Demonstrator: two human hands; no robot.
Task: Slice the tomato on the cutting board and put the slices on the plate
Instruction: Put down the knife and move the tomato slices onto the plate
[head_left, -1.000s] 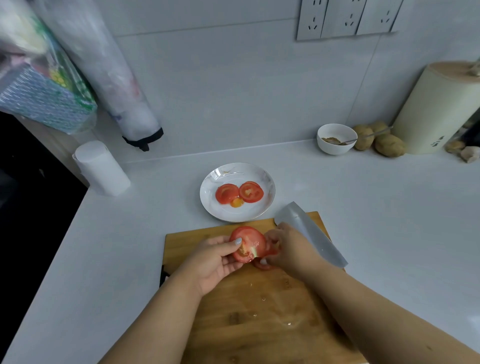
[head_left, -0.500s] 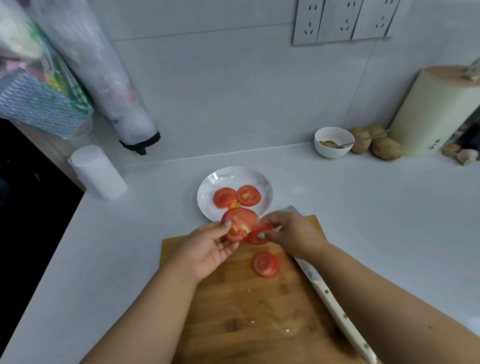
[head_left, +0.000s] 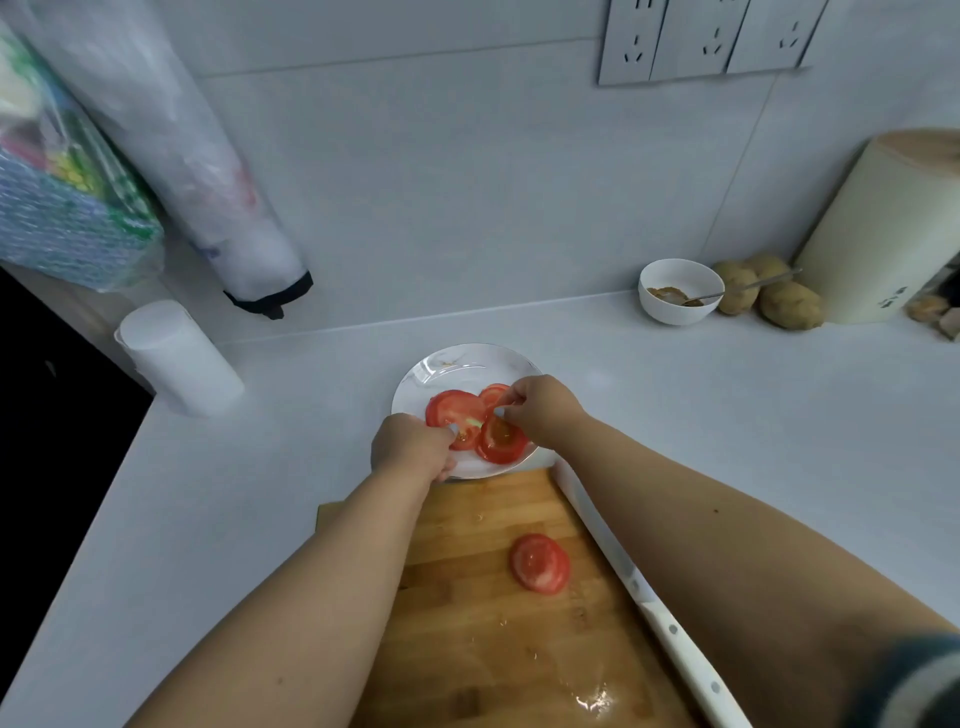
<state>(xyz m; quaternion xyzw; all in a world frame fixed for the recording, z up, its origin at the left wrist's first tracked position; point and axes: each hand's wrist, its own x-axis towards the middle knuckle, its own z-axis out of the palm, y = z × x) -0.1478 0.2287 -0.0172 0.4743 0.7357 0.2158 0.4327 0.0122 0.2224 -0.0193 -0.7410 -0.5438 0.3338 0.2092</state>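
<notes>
plate (head_left: 415, 384) behind cutting board (head_left: 467, 623), one slice (head_left: 540, 564) on board, knife (head_left: 675, 639) right

The light is soft, even and cool, giving the white wall and the surface (head_left: 727, 426) a bluish-grey cast. Shadows are faint: only a weak, diffuse one lies under the plate (head_left: 415, 384) and along the forearms, so no single strong source shows. A small patch of glare glints off the wet spot (head_left: 592, 699) on the cutting board (head_left: 467, 623), and a soft highlight sits on the plate's far rim. The far left falls off into near black. The wide lens bends straight lines: the wall sockets (head_left: 701, 41) and tile joints lean outward, and the forearms swell toward the bottom edge. The hanging bags (head_left: 156, 130) at top left look smeared and soft, and fine detail is slightly mushy throughout.
</notes>
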